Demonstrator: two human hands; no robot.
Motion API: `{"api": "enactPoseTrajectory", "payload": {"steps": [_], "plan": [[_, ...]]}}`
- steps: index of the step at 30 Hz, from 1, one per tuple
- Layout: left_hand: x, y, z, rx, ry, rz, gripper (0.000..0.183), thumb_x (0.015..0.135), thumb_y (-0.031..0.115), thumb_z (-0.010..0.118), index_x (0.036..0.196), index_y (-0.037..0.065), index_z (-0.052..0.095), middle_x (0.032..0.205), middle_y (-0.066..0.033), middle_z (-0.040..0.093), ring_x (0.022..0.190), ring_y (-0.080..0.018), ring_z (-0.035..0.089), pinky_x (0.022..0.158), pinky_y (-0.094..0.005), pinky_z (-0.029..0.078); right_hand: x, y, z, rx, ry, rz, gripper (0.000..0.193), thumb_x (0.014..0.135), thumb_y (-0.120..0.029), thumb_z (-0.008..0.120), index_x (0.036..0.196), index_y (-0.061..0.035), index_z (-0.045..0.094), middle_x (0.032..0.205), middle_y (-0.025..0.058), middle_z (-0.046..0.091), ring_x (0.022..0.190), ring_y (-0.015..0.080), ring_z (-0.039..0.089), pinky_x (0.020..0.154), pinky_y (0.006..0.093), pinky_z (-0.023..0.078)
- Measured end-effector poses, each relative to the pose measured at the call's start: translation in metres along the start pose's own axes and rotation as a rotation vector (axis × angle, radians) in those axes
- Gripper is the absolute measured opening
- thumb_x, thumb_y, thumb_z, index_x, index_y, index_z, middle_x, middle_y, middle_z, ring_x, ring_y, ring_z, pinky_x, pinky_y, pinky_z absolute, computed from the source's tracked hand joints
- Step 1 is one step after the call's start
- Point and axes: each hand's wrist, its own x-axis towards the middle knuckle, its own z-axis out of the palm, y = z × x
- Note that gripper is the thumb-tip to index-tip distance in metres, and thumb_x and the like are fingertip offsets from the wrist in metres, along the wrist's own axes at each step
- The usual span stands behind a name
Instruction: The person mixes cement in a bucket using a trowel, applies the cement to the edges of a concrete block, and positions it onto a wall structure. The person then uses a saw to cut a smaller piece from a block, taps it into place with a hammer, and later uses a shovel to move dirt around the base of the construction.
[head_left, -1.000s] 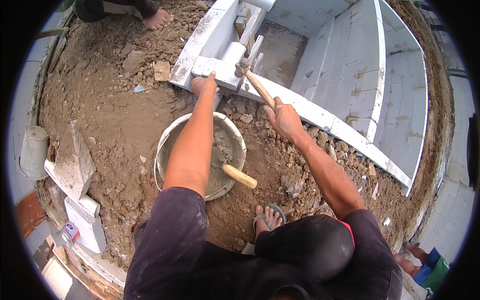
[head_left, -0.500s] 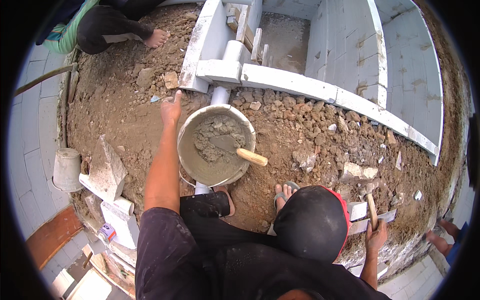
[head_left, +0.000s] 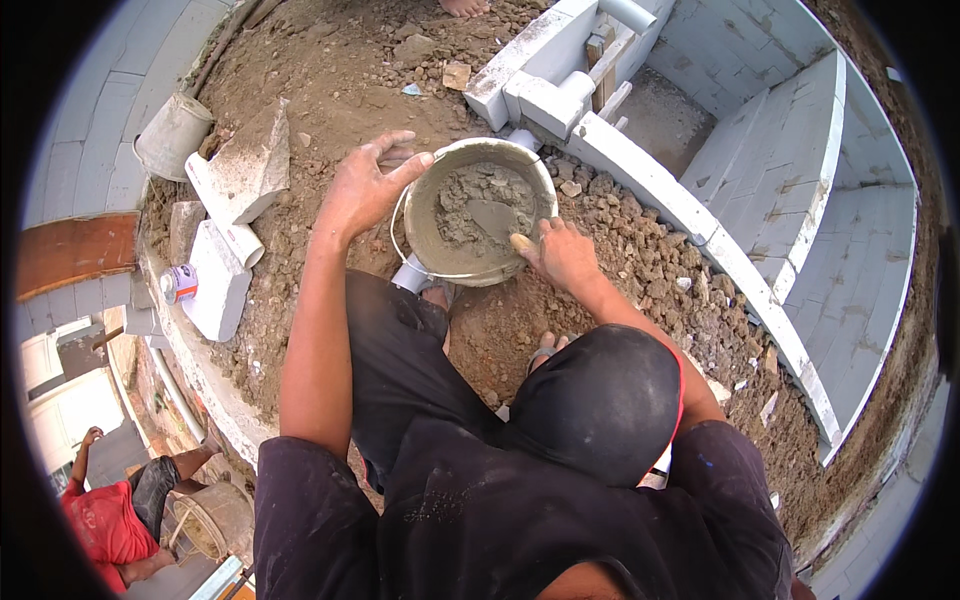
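Note:
A bucket (head_left: 548, 190) of wet grey mortar (head_left: 470, 195) stands on the soil in front of my knees. In the mortar lies a trowel, its blade (head_left: 492, 219) partly coated. My right hand (head_left: 565, 256) reaches over the bucket's right rim and closes round the trowel's wooden handle, most of which the fingers hide. On the bucket's other side is my left hand (head_left: 368, 185), fingers stretched out and thumb toward the rim. It holds nothing; whether the thumb touches the rim I cannot tell. The wire bail (head_left: 397, 222) hangs down at the left.
White block walls (head_left: 690, 215) enclose a pit at the far right, with rubble (head_left: 640, 235) along them. At left are a second bucket (head_left: 172, 138), a broken slab (head_left: 250, 165), a white block (head_left: 218, 285) and a can (head_left: 178, 284). A person in red (head_left: 105, 525) is at lower left.
My right hand has left a wooden-handled tool at the lower right and come to the trowel in the bucket. My left hand has drawn back toward the rim. The view has turned leftward.

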Motion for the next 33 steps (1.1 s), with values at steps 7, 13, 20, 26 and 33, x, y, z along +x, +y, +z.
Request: {"api": "enactPoseTrajectory", "payload": {"steps": [7, 13, 20, 26, 33], "plan": [[-0.098, -0.044, -0.011, -0.032, 0.149, -0.263, 0.071, 0.089, 0.042, 0.076, 0.143, 0.0, 0.055, 0.124, -0.0235, 0.07, 0.113, -0.0312, 0.069, 0.1, -0.0405, 0.052, 0.048, -0.019, -0.008, -0.374, -0.29, -0.239, 0.03, 0.098, -0.017, 0.052, 0.124, -0.0036, 0.056, 0.089, 0.02, 0.071, 0.086, 0.038, 0.073, 0.076, 0.0493, 0.058], [-0.088, -0.037, -0.027, -0.019, 0.286, -0.143, 0.073, 0.088, 0.045, 0.074, 0.142, -0.001, 0.055, 0.122, -0.0244, 0.07, 0.112, -0.0336, 0.07, 0.098, -0.0422, 0.054, 0.107, -0.024, -0.055, -0.666, -0.197, -0.406, 0.019, 0.094, -0.009, 0.058, 0.107, 0.0018, 0.064, 0.09, 0.0157, 0.076, 0.083, 0.0296, 0.077, 0.068, 0.0387, 0.062], [-0.077, -0.041, -0.026, -0.066, 0.229, -0.192, 0.071, 0.088, 0.045, 0.073, 0.143, 0.003, 0.055, 0.123, -0.0225, 0.07, 0.113, -0.0322, 0.07, 0.097, -0.0423, 0.055, 0.091, -0.048, -0.032, -0.766, -0.308, -0.54, 0.018, 0.093, -0.008, 0.059, 0.106, 0.0022, 0.067, 0.091, 0.0127, 0.076, 0.083, 0.0275, 0.077, 0.07, 0.0376, 0.062], [-0.062, -0.026, -0.026, -0.112, 0.238, -0.123, 0.073, 0.088, 0.048, 0.074, 0.143, 0.003, 0.056, 0.123, -0.0216, 0.07, 0.112, -0.0317, 0.07, 0.097, -0.0421, 0.055, 0.149, -0.08, -0.017, -0.819, -0.252, -0.546, 0.024, 0.089, -0.007, 0.064, 0.111, 0.0037, 0.068, 0.094, 0.0134, 0.076, 0.091, 0.0246, 0.076, 0.074, 0.0376, 0.062], [-0.073, -0.034, -0.038, -0.101, 0.227, -0.222, 0.074, 0.088, 0.047, 0.074, 0.146, 0.005, 0.054, 0.127, -0.0219, 0.068, 0.117, -0.0315, 0.067, 0.101, -0.0418, 0.052, 0.095, -0.076, -0.045, -0.485, -0.498, -0.341, 0.031, 0.1, -0.022, 0.055, 0.107, 0.0014, 0.074, 0.096, 0.0225, 0.074, 0.089, 0.0327, 0.075, 0.082, 0.0423, 0.06]]}}
